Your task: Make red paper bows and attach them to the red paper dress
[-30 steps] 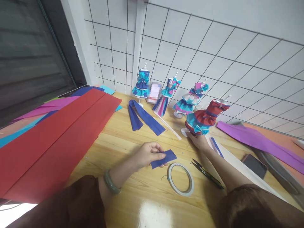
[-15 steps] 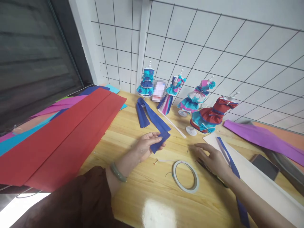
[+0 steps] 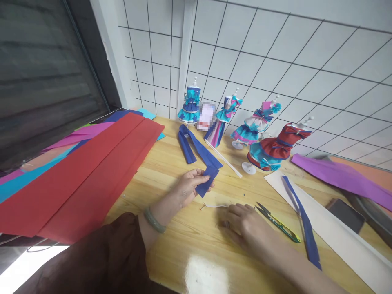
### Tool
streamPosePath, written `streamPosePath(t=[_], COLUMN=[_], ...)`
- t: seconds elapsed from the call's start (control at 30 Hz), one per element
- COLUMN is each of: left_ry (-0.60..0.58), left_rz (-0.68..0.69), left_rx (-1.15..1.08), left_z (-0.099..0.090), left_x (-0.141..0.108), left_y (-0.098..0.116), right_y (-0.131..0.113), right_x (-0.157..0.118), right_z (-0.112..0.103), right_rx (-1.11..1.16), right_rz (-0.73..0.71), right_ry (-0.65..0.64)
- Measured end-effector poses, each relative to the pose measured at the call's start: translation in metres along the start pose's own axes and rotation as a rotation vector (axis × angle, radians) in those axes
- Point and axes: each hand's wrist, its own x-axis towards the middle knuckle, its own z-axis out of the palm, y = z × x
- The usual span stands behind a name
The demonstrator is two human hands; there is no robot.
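Observation:
My left hand pinches a small dark blue piece of crepe paper between thumb and fingers. Right beyond it lies a long folded blue crepe paper strip; whether the two are joined I cannot tell. My right hand is curled down over the spot of the tape roll, which it hides. From beneath its fingers a loose white tape end sticks out to the left. Beside this hand, to the right, lie yellow-green thread snips, blades pointing away from me.
Red crepe sheets lie at left over other colours. Small dress forms in paper dresses, one in a red dress, stand along the gridded wall. At right are a white sheet, a narrow blue strip, a phone and purple paper.
My right hand has moved left from the thread snips onto the tape roll, covering it. The snips now show fully on the table. My left hand keeps holding the blue piece.

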Motion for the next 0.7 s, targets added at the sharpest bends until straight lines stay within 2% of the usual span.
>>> streamPosePath(t=[0.2, 0.33, 0.43, 0.57, 0.7], left_ry=[-0.024, -0.013, -0.009, -0.014, -0.019], left_rz=[0.019, 0.016, 0.021, 0.02, 0.023], left_rx=[0.056, 0.077, 0.084, 0.072, 0.071], left_z=[-0.005, -0.008, -0.009, -0.008, -0.006], left_x=[0.003, 0.005, 0.005, 0.004, 0.002], left_y=[-0.006, -0.008, -0.008, -0.007, -0.006], right_y=[-0.014, -0.016, -0.014, -0.012, -0.014], right_x=[0.0, 0.002, 0.003, -0.005, -0.041], right_z=[0.03, 0.037, 0.028, 0.001, -0.016], right_rx=[-0.429, -0.506, -0.372, 0.003, 0.339], right_rz=[0.019, -0.002, 0.025, 0.146, 0.278], right_ry=[-0.014, -0.023, 0.003, -0.059, -0.128])
